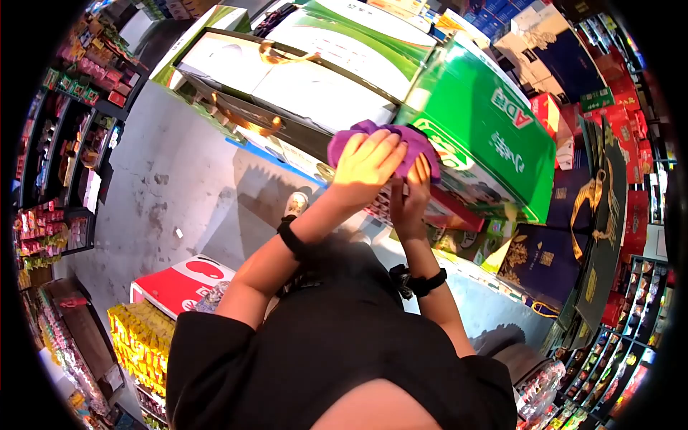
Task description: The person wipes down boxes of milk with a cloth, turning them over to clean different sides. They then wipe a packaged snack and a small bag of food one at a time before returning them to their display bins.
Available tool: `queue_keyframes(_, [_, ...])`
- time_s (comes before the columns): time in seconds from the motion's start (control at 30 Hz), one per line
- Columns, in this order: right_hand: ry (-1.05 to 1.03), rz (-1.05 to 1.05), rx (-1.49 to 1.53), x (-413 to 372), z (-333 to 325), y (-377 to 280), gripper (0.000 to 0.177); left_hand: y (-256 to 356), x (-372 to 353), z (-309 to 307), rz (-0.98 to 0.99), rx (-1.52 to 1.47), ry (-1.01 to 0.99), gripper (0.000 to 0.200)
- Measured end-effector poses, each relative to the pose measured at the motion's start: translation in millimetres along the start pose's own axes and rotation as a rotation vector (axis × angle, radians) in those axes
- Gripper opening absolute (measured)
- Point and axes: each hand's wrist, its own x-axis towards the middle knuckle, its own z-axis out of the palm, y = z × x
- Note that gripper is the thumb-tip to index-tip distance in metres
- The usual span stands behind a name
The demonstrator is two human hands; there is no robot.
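Note:
A bunched purple cloth (pixel 373 132) lies between my two hands, beside the near end of a green carton (pixel 494 122) and the edge of a white box (pixel 330 79). My left hand (pixel 369 161) rests over the cloth, its fingers pressed together on it. At the cloth's lower right, my right hand (pixel 414 192) has its fingers bent up against it. The cloth's underside is hidden.
Gift bags with golden handles (pixel 591 208) stand on the right. Lower left are a red and white box (pixel 183 283) and yellow packets (pixel 140 340). Stocked shelves (pixel 68 143) line the left side, with more shelves (pixel 623 337) at lower right.

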Motion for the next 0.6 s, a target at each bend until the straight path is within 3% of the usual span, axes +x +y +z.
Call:
queue_keyframes(0.13, [-0.277, 0.190, -0.125, 30.5, 60.3, -23.2, 0.035, -71.6, -28.0, -10.0, -0.241, 0.176, -0.485, 0.040])
queue_keyframes(0.17, [-0.348, 0.239, -0.214, 33.8, 72.2, -25.9, 0.035, -83.1, -32.6, -14.4, -0.303, 0.046, -0.482, 0.040])
queue_keyframes(0.3, [-0.532, 0.258, -0.254, 59.1, 96.2, -35.9, 0.037, -123.3, -30.3, -29.3, -0.291, -0.025, -0.512, 0.041])
queue_keyframes(0.47, [-0.445, 0.042, -0.153, 78.8, 142.1, -32.7, 0.036, -170.2, -32.6, -43.0, -0.308, 0.065, -0.469, 0.040])
queue_keyframes(0.6, [-0.457, 0.038, -0.307, 90.8, 171.3, -53.7, 0.031, -195.9, -33.7, -58.6, -0.316, 0.080, -0.483, 0.042])
